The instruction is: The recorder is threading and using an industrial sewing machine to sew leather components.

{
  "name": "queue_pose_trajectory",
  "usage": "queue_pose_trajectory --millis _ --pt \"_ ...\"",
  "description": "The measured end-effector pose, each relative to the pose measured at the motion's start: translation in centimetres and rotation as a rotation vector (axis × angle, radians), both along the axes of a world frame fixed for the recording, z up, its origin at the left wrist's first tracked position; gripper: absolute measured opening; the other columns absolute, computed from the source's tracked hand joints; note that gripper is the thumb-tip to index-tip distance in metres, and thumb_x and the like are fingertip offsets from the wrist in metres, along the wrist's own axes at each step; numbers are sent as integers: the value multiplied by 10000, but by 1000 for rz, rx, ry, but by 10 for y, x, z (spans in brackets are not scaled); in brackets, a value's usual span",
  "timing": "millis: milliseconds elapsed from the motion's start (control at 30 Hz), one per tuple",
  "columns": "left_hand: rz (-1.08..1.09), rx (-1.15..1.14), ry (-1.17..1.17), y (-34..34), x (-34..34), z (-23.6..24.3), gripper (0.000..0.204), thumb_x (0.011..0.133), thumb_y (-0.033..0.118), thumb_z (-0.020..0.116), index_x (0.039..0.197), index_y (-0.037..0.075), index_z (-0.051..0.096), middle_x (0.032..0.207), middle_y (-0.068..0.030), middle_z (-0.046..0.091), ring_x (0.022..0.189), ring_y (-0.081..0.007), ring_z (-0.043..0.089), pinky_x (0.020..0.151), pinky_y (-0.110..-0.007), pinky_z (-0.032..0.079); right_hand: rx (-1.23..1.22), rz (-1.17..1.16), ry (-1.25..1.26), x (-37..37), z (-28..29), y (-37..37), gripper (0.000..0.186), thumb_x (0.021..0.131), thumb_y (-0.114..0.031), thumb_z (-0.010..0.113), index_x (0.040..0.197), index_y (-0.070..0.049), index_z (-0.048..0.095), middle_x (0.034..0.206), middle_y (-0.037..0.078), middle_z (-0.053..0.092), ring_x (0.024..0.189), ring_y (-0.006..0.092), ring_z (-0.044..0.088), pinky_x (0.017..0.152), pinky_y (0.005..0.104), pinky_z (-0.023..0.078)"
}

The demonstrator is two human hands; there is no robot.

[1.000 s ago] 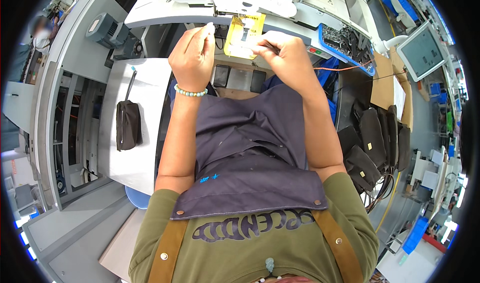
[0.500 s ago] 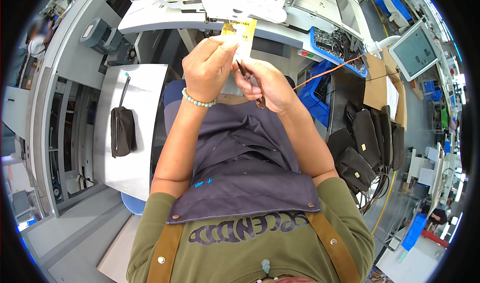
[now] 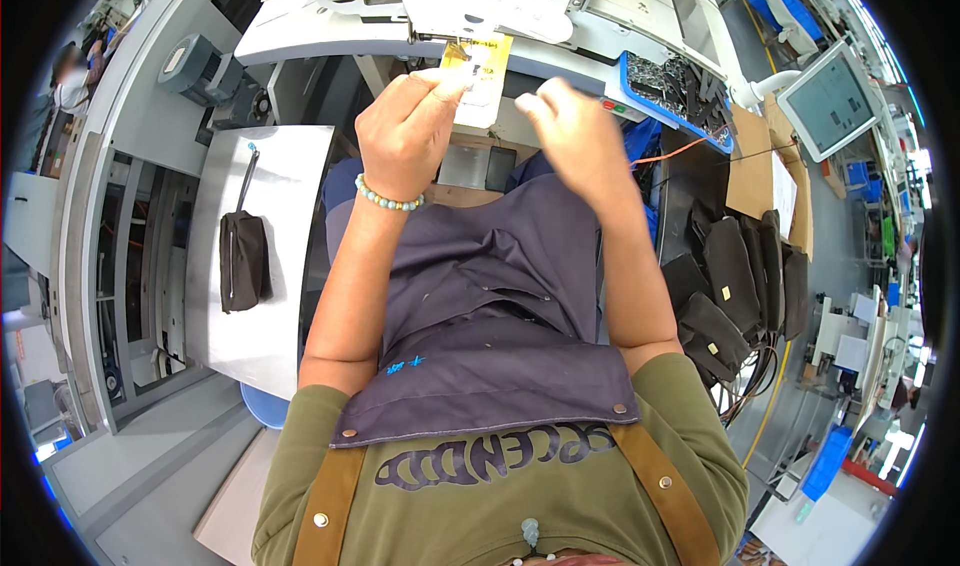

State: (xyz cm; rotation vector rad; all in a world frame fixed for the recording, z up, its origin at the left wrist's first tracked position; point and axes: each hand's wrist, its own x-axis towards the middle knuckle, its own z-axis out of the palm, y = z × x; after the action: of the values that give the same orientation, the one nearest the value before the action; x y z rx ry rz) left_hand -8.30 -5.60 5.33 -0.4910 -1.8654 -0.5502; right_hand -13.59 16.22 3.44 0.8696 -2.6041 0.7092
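left hand (image 3: 405, 136): fingers drawn together near yellow plate (image 3: 485, 94), anything pinched cannot be seen | right hand (image 3: 577, 144): blurred, grip cannot be made out | yellow plate: seen at front edge of machine (image 3: 480, 8) | dark pouch (image 3: 243, 266): laid on white table (image 3: 250, 356)

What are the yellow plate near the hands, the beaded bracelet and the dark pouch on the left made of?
The yellow plate looks like smooth plastic or coated metal, judging by its bright glare. The bracelet has shiny round beads, possibly stone, glass or plastic. The pouch seems to be matte fabric: soft creases, little shine.
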Motion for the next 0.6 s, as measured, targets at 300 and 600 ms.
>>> queue_pose_trajectory --millis 300,600 --pt "20 -22 -58 -2 4 -2 199 741 -59 780 928 5 746 864 -100 717 725 -233 689 617 -312 540 -289 86 -304 14 45 -14 232 874 -205 713 1014 -25 757 801 159 697 736 276 687 643 370 496" --pt "10 -44 -72 2 3 -4 208 752 -36 766 951 20 747 887 -96 719 735 -225 691 622 -318 548 -292 172 -280 26 50 -34 198 871 -198 714 985 -44 762 800 161 712 694 325 675 625 401 495"
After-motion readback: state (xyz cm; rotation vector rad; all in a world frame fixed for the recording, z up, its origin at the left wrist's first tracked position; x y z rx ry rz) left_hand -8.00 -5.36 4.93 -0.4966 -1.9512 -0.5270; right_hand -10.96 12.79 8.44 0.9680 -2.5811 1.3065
